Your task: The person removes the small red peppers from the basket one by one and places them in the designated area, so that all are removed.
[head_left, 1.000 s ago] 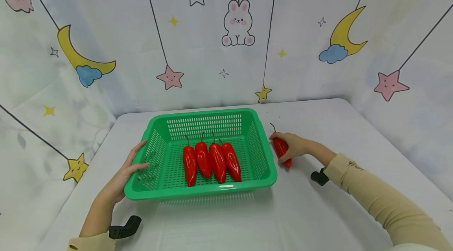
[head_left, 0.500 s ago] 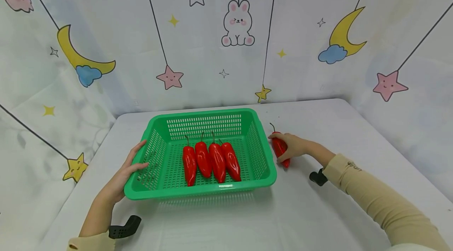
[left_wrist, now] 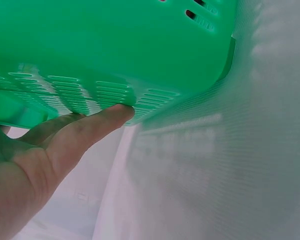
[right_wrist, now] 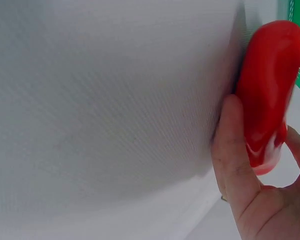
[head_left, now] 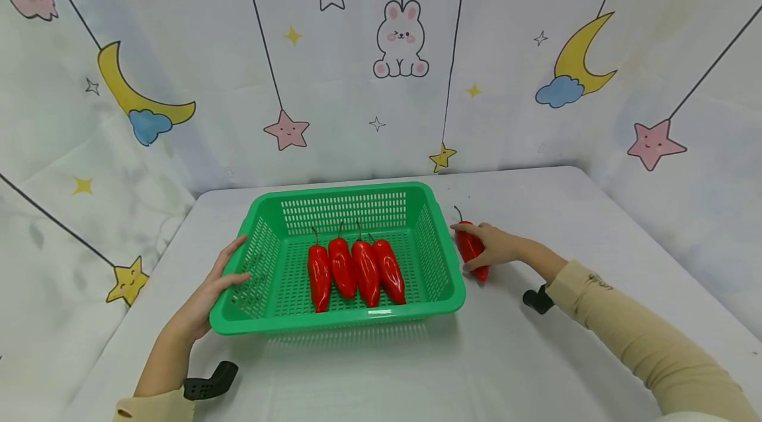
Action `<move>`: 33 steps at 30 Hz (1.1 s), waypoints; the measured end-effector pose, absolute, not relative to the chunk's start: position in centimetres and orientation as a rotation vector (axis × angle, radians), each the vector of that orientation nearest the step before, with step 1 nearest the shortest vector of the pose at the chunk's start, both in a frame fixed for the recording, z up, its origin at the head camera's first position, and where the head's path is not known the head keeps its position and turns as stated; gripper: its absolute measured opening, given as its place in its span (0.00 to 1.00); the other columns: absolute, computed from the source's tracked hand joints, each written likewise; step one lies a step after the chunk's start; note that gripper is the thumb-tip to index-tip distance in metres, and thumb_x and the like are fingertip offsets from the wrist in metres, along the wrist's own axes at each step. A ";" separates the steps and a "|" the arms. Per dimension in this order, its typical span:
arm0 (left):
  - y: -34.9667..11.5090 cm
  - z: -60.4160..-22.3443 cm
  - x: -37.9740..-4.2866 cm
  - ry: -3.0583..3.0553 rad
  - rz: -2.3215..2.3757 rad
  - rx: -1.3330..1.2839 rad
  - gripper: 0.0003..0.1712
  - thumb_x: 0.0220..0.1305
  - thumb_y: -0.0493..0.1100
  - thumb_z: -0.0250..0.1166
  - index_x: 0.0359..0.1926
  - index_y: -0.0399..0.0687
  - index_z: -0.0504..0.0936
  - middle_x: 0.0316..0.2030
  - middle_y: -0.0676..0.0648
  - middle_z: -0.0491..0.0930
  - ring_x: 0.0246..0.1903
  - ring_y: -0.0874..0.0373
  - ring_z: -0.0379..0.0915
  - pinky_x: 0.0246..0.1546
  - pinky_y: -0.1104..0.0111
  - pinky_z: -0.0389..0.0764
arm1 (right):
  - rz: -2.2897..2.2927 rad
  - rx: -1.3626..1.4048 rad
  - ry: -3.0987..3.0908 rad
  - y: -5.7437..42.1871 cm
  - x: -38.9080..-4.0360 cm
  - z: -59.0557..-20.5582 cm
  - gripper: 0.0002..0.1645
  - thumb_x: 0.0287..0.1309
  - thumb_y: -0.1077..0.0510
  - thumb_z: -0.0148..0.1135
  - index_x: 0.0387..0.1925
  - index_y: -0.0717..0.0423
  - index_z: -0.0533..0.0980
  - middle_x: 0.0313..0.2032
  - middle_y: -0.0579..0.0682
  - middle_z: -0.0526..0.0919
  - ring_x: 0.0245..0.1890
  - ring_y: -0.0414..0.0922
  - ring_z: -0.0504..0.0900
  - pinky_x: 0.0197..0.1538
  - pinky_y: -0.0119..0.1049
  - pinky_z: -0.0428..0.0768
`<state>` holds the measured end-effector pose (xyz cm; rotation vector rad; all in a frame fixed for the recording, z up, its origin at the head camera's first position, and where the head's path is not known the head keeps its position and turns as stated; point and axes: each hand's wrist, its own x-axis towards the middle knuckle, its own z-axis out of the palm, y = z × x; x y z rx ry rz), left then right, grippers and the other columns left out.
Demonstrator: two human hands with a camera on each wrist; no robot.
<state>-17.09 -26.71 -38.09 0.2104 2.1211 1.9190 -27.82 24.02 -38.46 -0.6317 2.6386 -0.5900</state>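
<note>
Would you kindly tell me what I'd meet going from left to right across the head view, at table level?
The left hand, the green basket with four red peppers inside, a fifth red pepper held by the right hand, the right sleeve.

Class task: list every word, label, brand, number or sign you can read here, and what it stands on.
No text is readable in any view.
Right sleeve: dark mark, too small and blurred to tell whether it is lettering.
Patterned backdrop: drawings; faint marks too small to read.
Green basket and red peppers: no lettering shows.
</note>
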 end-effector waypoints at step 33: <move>-26.7 -38.2 -17.2 2.121 1.920 0.218 0.38 0.69 0.43 0.46 0.70 0.72 0.36 0.66 0.38 0.34 0.49 0.47 0.60 0.39 0.59 0.74 | -0.691 -0.678 2.683 25.4 -26.7 -33.5 0.57 0.44 0.45 0.69 0.69 0.53 0.48 0.57 0.65 0.61 0.49 0.62 0.71 0.37 0.43 0.78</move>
